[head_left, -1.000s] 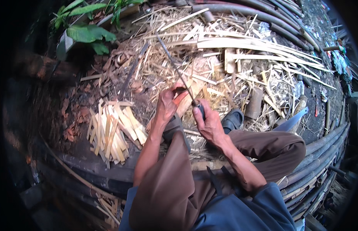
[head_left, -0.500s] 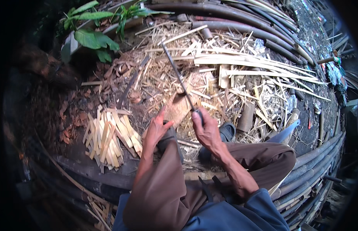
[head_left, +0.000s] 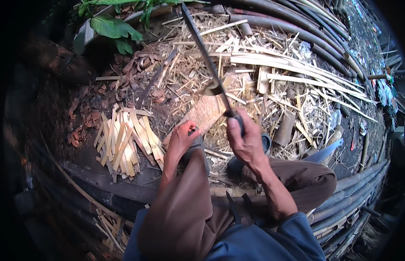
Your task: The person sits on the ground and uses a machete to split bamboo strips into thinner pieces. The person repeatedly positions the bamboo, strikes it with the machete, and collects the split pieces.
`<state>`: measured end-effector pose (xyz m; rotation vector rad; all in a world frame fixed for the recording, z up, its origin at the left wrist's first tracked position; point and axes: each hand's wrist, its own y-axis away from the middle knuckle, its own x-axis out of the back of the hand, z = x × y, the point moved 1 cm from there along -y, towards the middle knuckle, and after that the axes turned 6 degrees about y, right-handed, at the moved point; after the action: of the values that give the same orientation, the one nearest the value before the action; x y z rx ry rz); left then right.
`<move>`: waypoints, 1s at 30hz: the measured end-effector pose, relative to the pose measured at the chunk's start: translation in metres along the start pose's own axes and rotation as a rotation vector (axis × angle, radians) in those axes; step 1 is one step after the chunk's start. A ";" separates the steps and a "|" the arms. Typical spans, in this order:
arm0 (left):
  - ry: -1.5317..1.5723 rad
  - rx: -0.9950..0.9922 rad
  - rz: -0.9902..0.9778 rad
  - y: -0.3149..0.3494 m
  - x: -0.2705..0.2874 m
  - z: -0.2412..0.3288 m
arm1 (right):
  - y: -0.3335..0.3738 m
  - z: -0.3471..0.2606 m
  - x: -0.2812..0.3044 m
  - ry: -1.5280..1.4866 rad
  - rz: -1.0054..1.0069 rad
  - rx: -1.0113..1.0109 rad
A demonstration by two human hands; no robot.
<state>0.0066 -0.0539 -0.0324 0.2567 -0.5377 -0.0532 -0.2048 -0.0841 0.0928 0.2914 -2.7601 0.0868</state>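
Note:
My right hand (head_left: 246, 139) grips the dark handle of a long-bladed machete (head_left: 207, 54), its blade pointing up and away to the left. Behind the blade, at the far end of a flat wooden block (head_left: 200, 114), is a short curved bamboo piece (head_left: 210, 89); whether the blade touches it I cannot tell. My left hand (head_left: 183, 138) is at the block's near end, above my dark shoe (head_left: 197, 152). Its fingers are curled in, and what they hold, if anything, is hidden. Left of that hand lies a pile of split bamboo strips (head_left: 124, 141).
Long pale bamboo slats (head_left: 289, 65) lie across shavings at the far right. Beyond them run dark bamboo poles (head_left: 281, 27). A blue saw blade (head_left: 324, 152) rests beside my right knee. Another long dark blade (head_left: 155, 78) lies on the ground. Leafy plants (head_left: 111, 27) stand far left.
My left hand's fingers have gone from stretched out to curled in. My right hand has lifted the machete, and its blade now reaches the top of the view.

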 end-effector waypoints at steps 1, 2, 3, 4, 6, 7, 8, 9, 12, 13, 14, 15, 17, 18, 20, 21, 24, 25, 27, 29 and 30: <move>-0.026 0.051 -0.045 -0.002 0.001 0.001 | 0.004 -0.012 0.009 -0.054 -0.002 0.017; -0.052 0.102 -0.090 -0.003 0.003 0.001 | 0.005 0.006 0.003 0.012 -0.021 -0.061; -0.086 0.204 -0.178 -0.004 0.004 0.001 | 0.006 0.044 -0.010 0.080 -0.039 -0.138; -0.109 0.066 -0.089 -0.010 -0.002 0.004 | 0.004 0.078 -0.016 0.153 -0.041 -0.195; -0.164 -0.183 0.093 -0.018 -0.016 0.001 | 0.010 0.122 -0.027 0.321 -0.118 -0.268; -0.141 -0.312 0.119 -0.025 -0.021 0.005 | 0.017 0.136 -0.025 0.298 -0.128 -0.334; -0.156 -0.278 0.089 -0.023 -0.021 0.001 | 0.022 0.137 -0.029 0.265 -0.179 -0.399; -0.148 -0.276 0.032 -0.032 -0.033 0.001 | 0.023 0.147 -0.026 0.316 -0.059 -0.339; -0.094 -0.413 0.034 -0.051 -0.067 -0.013 | 0.014 0.153 -0.022 0.265 -0.123 -0.342; -0.074 -0.485 0.068 -0.058 -0.074 -0.010 | 0.013 0.154 -0.021 0.332 -0.096 -0.281; -0.074 -0.486 0.066 -0.065 -0.079 -0.009 | 0.013 0.155 -0.020 0.397 -0.071 -0.217; -0.082 -0.480 0.067 -0.071 -0.080 -0.007 | 0.013 0.156 -0.020 0.453 -0.052 -0.149; -0.048 -0.524 0.019 -0.075 -0.079 -0.008 | 0.014 0.152 -0.016 0.645 -0.128 -0.311; -0.075 -0.594 0.073 -0.077 -0.078 -0.006 | 0.013 0.155 -0.012 0.656 -0.096 -0.334; 0.185 -0.575 0.075 -0.076 -0.071 0.006 | 0.016 0.187 0.003 0.543 0.097 -0.312; 0.175 -0.223 -0.013 -0.079 -0.061 0.024 | 0.019 0.200 0.019 0.587 0.134 -0.389; 0.628 -0.348 0.337 -0.079 -0.011 0.008 | 0.023 0.177 0.023 0.499 0.150 -0.396; 0.834 -0.191 0.401 -0.076 -0.007 -0.006 | 0.022 0.158 0.022 0.418 0.186 -0.329; 1.077 0.093 0.500 -0.056 0.020 -0.024 | 0.004 0.131 0.002 0.243 0.281 -0.057; 1.235 0.242 0.445 -0.037 0.031 -0.057 | -0.020 0.089 -0.009 -0.065 0.305 -0.029; 1.274 0.271 0.381 -0.020 0.034 -0.076 | -0.036 0.064 -0.013 -0.102 0.271 0.063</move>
<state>0.0750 -0.0601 -0.0840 0.3890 0.6882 0.5310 -0.2076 -0.1229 0.0294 -0.0654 -2.8863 0.2345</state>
